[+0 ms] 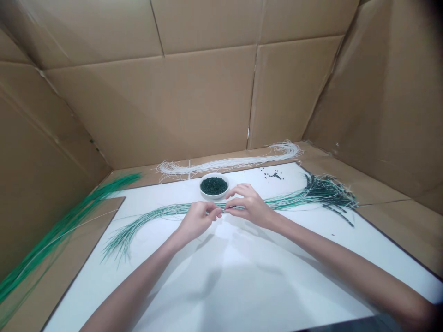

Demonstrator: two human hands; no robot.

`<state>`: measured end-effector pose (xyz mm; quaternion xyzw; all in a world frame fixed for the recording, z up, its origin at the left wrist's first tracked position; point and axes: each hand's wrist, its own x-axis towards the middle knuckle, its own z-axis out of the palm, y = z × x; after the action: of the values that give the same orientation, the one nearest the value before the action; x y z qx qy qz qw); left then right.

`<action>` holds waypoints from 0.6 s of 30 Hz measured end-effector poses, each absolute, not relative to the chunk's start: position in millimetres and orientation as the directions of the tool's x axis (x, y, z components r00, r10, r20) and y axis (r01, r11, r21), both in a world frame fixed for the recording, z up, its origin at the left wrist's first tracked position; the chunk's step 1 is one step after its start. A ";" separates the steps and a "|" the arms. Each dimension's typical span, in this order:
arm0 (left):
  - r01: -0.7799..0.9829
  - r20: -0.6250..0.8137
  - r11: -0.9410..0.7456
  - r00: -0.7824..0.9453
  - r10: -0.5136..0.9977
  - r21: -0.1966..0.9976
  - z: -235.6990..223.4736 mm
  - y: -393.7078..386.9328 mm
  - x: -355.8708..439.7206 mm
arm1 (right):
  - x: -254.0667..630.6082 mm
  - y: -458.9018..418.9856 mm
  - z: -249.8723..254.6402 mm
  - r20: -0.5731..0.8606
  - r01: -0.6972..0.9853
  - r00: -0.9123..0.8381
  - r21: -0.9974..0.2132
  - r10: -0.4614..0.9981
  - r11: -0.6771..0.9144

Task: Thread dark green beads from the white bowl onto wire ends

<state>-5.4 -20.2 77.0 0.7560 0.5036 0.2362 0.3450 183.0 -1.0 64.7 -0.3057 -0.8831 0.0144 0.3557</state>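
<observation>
My left hand (200, 217) is closed in a pinch, its thumb and index fingertips together; whatever they hold is too small to make out. Facing it, my right hand (252, 206) has thumb and index finger brought together, the other fingers loosely bent. A tiny dark speck shows by its fingertips, too small to name for certain. Behind both hands lies a long bundle of green and white strands (148, 215), partly hidden by them. Its right end carries many dark green beads (328, 191). Just beyond my fingertips stands a white bowl (212, 196) filled with small dark green beads (214, 186).
White strands (228, 162) lie along the back edge. Loose dark beads (276, 175) are scattered on the white board (249, 286) at the back right. Green strands (69, 221) stretch along the left side. Cardboard walls (207, 101) enclose the back and both sides.
</observation>
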 end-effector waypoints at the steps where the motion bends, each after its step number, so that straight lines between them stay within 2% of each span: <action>1: 0.616 0.023 -0.269 0.376 0.926 0.740 77.8 -21.0 -5.5 | 182.8 -1.9 65.8 0.625 0.539 -0.549 -0.241 0.554 0.807; 5: 0.636 0.048 -0.300 0.382 0.923 0.711 79.9 -21.7 -6.5 | 182.9 -3.4 68.0 0.652 0.549 -0.514 -0.249 0.557 0.798; 10: 0.553 0.010 -0.255 0.408 0.913 0.793 79.2 -20.4 -6.1 | 183.5 -2.0 62.5 0.681 0.506 -0.475 -0.306 0.557 0.806; 14: 0.536 0.021 -0.259 0.409 0.912 0.804 78.6 -20.3 -4.1 | 183.7 -2.8 60.1 0.645 0.432 -0.442 -0.455 0.623 0.778; 18: 0.515 0.084 -0.262 0.343 0.935 0.816 80.1 -16.9 -6.7 | 186.3 -1.5 66.6 0.534 0.279 -0.448 -0.678 0.717 0.680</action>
<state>-6.7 -16.9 80.1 0.7379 0.4916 0.2945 0.3566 186.3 -1.5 66.6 -0.3068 -0.8111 0.2568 0.4266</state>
